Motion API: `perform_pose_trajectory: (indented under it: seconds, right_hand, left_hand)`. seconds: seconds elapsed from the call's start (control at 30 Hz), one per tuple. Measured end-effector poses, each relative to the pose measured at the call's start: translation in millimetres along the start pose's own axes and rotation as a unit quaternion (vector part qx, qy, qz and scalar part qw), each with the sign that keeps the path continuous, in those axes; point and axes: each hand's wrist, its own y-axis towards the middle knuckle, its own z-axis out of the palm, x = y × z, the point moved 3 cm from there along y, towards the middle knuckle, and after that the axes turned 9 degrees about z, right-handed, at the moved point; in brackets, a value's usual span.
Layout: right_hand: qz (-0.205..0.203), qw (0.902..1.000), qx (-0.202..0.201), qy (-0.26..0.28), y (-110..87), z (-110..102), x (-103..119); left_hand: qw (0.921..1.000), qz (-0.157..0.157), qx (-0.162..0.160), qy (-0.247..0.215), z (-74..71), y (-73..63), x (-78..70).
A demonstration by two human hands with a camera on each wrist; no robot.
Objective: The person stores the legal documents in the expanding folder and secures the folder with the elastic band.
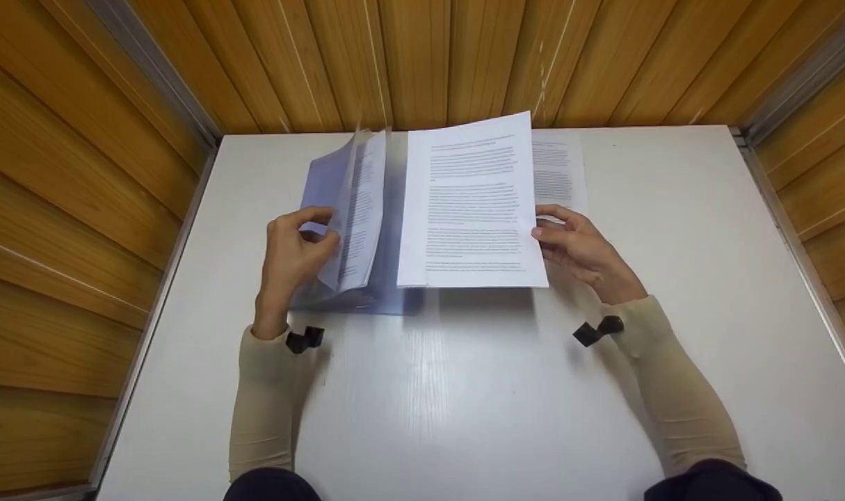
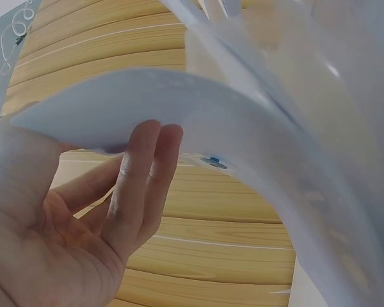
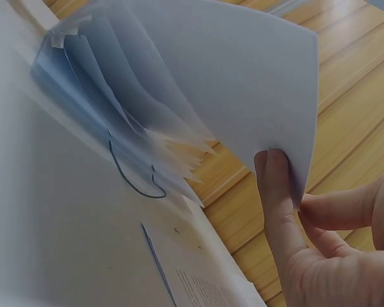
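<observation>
A display book with clear plastic sleeves lies on the white table, its sleeves lifted in a fan. With thumb and fingertips my left hand pinches the edge of a translucent sleeve, which bends in a curve in the left wrist view. Papers with print show through the raised sleeves. My right hand pinches the right edge of a printed sheet, held up beside the sleeves with its print facing me. From the right wrist view, the back of this sheet appears blank; whether it is one page or several, I cannot tell.
Another printed paper lies on the table behind the held sheet, partly covered by it. Wood-panelled walls stand at the back and both sides. Small black devices sit at both wrists.
</observation>
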Motion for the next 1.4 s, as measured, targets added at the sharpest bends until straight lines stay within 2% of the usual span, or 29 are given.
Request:
perform_pose_trajectory:
  seconds: [0.57, 1.03, 1.4]
  right_hand:
    - [0.005, 1.0, 0.004, 0.007, 14.2, 22, -6]
    - [0.013, 0.9999, 0.005, 0.007, 26.9, 44, -11]
    - [0.018, 0.9998, 0.004, 0.009, 39.2, 57, -8]
  left_hand:
    - [0.9999, 0.01, -0.001, 0.006, -0.5, 0.4, 0.0]
    - [1.0, -0.006, 0.004, 0.005, 0.3, 0.9, 2.2]
    - [1.0, -0.002, 0.006, 0.005, -0.5, 0.7, 2.0]
